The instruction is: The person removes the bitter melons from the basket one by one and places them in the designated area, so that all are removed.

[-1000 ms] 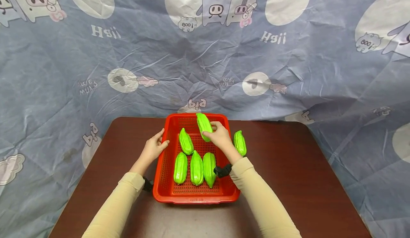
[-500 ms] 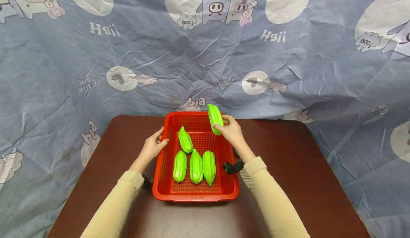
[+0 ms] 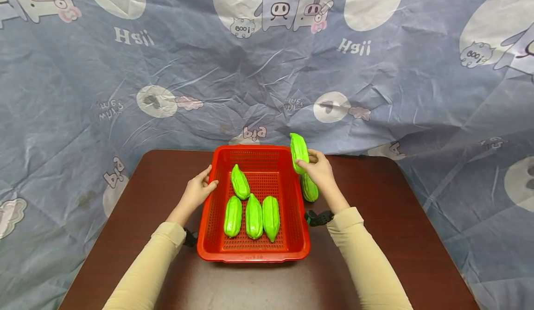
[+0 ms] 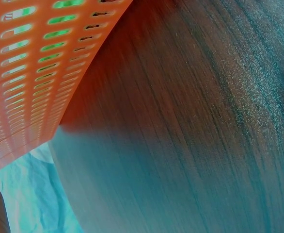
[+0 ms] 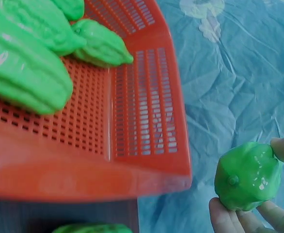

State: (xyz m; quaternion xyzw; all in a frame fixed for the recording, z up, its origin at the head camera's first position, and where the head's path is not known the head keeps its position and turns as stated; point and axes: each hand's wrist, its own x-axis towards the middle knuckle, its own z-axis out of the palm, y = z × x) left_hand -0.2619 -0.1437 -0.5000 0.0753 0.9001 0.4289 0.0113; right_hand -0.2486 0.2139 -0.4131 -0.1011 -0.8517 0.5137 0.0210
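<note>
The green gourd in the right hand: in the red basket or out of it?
Out. The right hand holds the gourd past the basket's right rim, above another on the table.

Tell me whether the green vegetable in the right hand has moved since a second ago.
Yes. The green vegetable held by the right hand has shifted rightward, from above the red basket interior to outside its right rim, above the table.

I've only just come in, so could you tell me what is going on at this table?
A person is working with green gourds and a red basket on a brown table. Their right hand holds one gourd in the air just outside the basket's right rim, above another gourd lying on the table. Their left hand rests against the basket's left rim. Four gourds lie inside.
</note>
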